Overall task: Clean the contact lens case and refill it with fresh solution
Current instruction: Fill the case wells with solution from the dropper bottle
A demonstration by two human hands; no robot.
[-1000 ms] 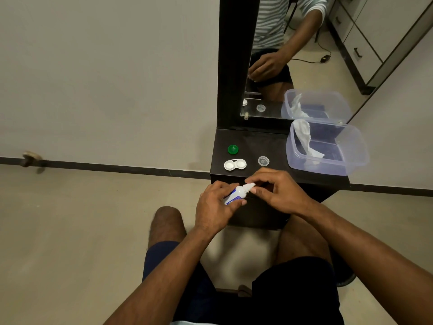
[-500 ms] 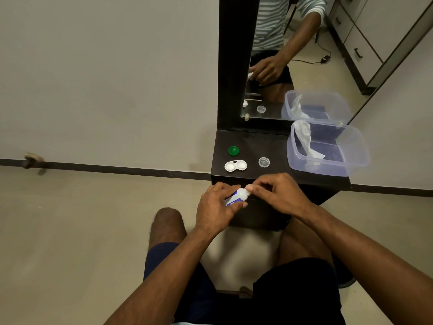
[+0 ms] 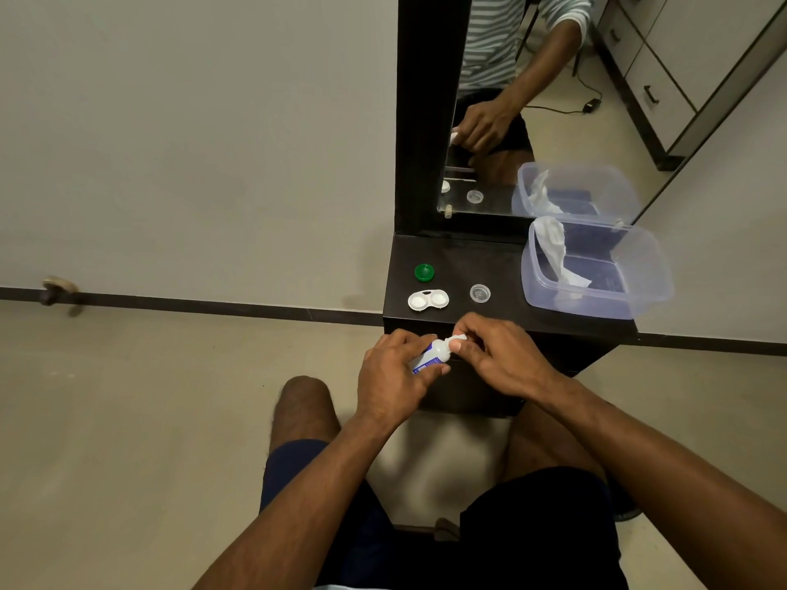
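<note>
The contact lens case (image 3: 428, 300) is white, two round wells joined side by side, both uncapped and facing up; I cannot tell whether they hold liquid. It lies flat near the front left corner of the dark desk (image 3: 481, 259). A green cap (image 3: 424, 272) sits just behind it, towards the left edge, and a clear cap (image 3: 480, 293) lies to its right. Just off the front edge, my left hand (image 3: 394, 372) curls round a small white solution bottle (image 3: 434, 355) with a blue label, tilted up to the right. My right hand (image 3: 500, 355) pinches the bottle's tip. At the right edge stands a clear plastic tub (image 3: 639, 291) holding crumpled tissue (image 3: 558, 253).
</note>
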